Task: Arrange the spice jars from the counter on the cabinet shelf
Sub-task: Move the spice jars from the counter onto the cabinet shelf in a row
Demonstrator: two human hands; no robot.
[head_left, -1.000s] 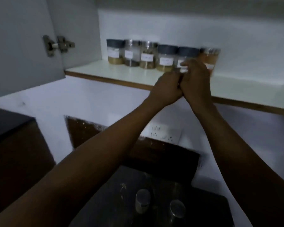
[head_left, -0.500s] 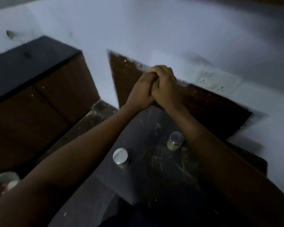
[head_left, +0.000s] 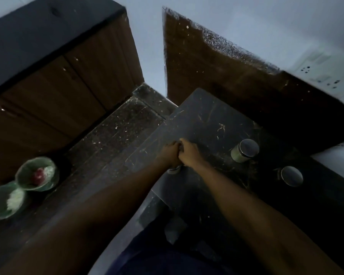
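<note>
I look down on a dark stone counter [head_left: 211, 120]. My left hand [head_left: 168, 154] and my right hand [head_left: 190, 153] are pressed together around one spice jar [head_left: 174, 170]; only its pale lower edge shows beneath them. Two more spice jars with shiny metal lids stand to the right: one [head_left: 244, 150] nearer the wall, the other [head_left: 291, 176] farther right. The cabinet shelf is out of view.
Two green bowls [head_left: 38, 173] [head_left: 7, 201] with food sit on the lower ledge at the left. A wooden cabinet [head_left: 54, 86] rises behind them. A wall socket [head_left: 324, 76] is at the upper right. The counter's front edge runs under my arms.
My view dropped from the shelf to the counter. Both hands came down from the jar row on the shelf and closed around a jar on the counter.
</note>
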